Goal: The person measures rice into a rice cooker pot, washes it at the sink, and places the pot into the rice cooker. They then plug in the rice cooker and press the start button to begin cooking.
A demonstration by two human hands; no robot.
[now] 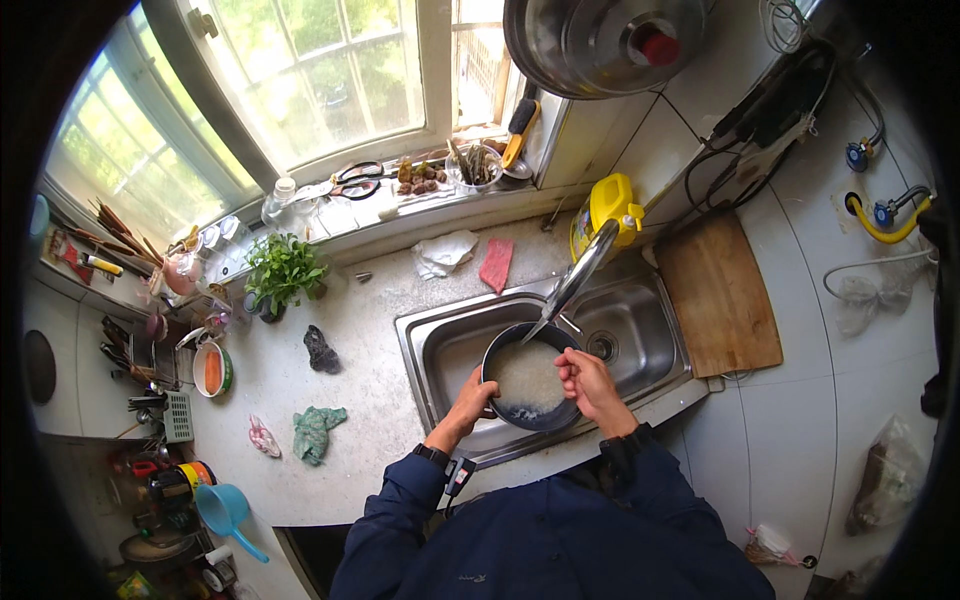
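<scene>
My left hand (474, 397) grips the left rim of a dark round pot (538, 418), thumb over the edge. Pale rice grains (529, 375) in cloudy water fill the pot's lower part. A chrome faucet (585, 266) reaches over it, its tip above the pot; whether water runs, I cannot tell. Above the pot's right edge is my right hand (589, 379), its fingers curled; whether anything is between them cannot be seen. The pot is over the left basin of a double stainless steel sink (442, 360). The right basin shows a drain (601, 345).
A wooden cutting board (716, 292) lies right of the sink. Behind stand a yellow jug (611, 199), a pink cloth (496, 264) and a white cloth (444, 253). Leftward are a leafy plant (283, 270), a green cloth (315, 433) and a bowl with a carrot (213, 373).
</scene>
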